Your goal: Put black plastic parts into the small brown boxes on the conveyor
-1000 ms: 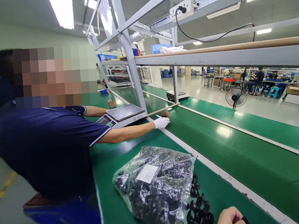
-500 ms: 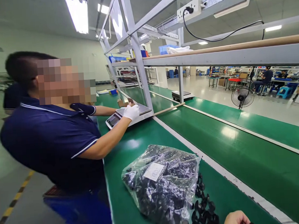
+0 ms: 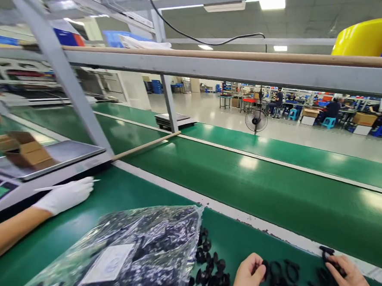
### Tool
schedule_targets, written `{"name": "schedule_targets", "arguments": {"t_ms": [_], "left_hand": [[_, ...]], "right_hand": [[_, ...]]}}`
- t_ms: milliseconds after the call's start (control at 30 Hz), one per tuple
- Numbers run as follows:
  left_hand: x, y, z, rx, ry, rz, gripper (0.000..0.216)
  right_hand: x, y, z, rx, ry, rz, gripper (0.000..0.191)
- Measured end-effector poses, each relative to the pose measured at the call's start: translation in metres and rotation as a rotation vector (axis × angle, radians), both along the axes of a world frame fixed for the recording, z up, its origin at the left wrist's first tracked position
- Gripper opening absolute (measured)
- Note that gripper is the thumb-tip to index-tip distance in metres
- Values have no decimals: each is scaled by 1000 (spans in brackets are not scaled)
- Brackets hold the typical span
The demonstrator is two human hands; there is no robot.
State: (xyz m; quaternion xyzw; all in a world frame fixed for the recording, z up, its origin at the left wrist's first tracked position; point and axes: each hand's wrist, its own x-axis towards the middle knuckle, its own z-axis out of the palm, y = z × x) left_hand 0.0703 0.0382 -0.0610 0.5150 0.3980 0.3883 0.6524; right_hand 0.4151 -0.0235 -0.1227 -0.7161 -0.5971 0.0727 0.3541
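At the bottom of the view, my left hand [image 3: 247, 276] pinches a small round black part [image 3: 266, 268] between thumb and fingers. Further right, my right hand [image 3: 347, 272] is closed on a black ring-like part [image 3: 326, 252] near the pale strip. Between the two hands lie several black rings [image 3: 292, 270] on the green surface. Left of my left hand is a pile of small black pieces [image 3: 212, 271]. Beside the pile rests a large clear plastic bag [image 3: 145, 245] full of black pieces, with a white label [image 3: 108, 263] on it.
A co-worker's white-gloved hand [image 3: 69, 195] holds a thin white stick at left, beside a scale [image 3: 71, 152] bearing an open cardboard box [image 3: 28, 148]. A grey rack post [image 3: 66, 81] and shelf beam [image 3: 222, 67] stand ahead. Beyond the pale strip runs a green belt [image 3: 244, 174].
My view has swung right and down, bringing both my hands into sight. The co-worker's gloved hand has come off the scale's top and is now in front of it.
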Motion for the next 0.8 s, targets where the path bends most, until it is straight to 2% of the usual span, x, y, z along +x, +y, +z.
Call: {"name": "schedule_targets", "arguments": {"t_ms": [167, 400, 700, 800], "left_hand": [[-1, -1, 2, -5, -7, -9, 42], [-4, -1, 10, 15, 13, -21, 42], [-3, 14, -14, -9, 25, -32, 59], [1, 15, -14, -2, 8, 14, 61]], "right_hand": [[-7, -2, 3, -20, 36, -53, 27], [-21, -6, 17, -45, -10, -54, 27], [-37, 0, 41, 9, -33, -91, 21], [-38, 0, 43, 43, -19, -97, 20]]}}
